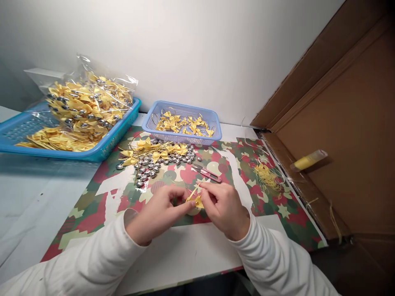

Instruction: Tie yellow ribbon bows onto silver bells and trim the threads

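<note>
- Camouflage-patterned paper (92,205) covers the table against a white wall.
- Left hand (157,213) and right hand (224,209) meet, both pinching a yellow ribbon bow (196,200).
- Just beyond the bow lie red snips (206,173); farther back, a pile of silver beads (154,166).

Both forearms, in white ribbed long sleeves, enter from the near edge and converge toward the centre. The left hand (157,213) lies palm down, fingers curled, thumb and forefinger pinched together at its right end. The right hand (224,207) mirrors it, knuckles up, fingertips closed in a pinch grip meeting the left.
</note>
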The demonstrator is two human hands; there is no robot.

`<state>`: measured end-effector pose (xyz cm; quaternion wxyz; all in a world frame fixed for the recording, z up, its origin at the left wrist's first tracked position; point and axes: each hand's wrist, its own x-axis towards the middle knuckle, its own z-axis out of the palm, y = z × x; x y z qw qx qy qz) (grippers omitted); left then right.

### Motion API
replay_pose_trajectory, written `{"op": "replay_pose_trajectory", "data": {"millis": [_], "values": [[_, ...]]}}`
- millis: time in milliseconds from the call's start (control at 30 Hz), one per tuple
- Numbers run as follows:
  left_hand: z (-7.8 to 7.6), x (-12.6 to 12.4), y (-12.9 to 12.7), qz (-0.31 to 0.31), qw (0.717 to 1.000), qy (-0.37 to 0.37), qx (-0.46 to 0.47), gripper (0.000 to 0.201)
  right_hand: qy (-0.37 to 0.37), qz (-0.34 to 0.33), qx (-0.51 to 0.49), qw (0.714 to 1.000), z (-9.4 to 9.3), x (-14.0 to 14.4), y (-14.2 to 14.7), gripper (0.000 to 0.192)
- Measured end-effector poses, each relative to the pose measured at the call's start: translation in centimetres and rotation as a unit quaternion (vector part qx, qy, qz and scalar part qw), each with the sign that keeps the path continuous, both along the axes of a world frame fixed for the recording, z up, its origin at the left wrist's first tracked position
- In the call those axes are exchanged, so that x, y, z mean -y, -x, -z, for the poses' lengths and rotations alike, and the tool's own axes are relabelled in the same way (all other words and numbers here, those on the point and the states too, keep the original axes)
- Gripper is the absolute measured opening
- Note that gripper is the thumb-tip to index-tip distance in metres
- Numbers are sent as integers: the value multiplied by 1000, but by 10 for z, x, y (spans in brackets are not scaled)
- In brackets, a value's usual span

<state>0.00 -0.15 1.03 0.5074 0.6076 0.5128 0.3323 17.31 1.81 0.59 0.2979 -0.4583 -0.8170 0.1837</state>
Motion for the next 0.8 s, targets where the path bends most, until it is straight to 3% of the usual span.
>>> {"op": "replay_pose_trajectory", "data": {"millis": [200,367,600,800], "values": [[1,1,0,29,995,94,6,34,79,37,43,995,-14,7,0,38],[1,2,1,40,990,129,-31,28,163,46,55,984,-12,5,-1,36],[-3,5,2,39,990,127,-43,31,336,-50,-38,940,-6,-2,-1,37],[-3,4,1,37,994,99,-28,30,360,-48,-170,916,0,-6,2,12]]}}
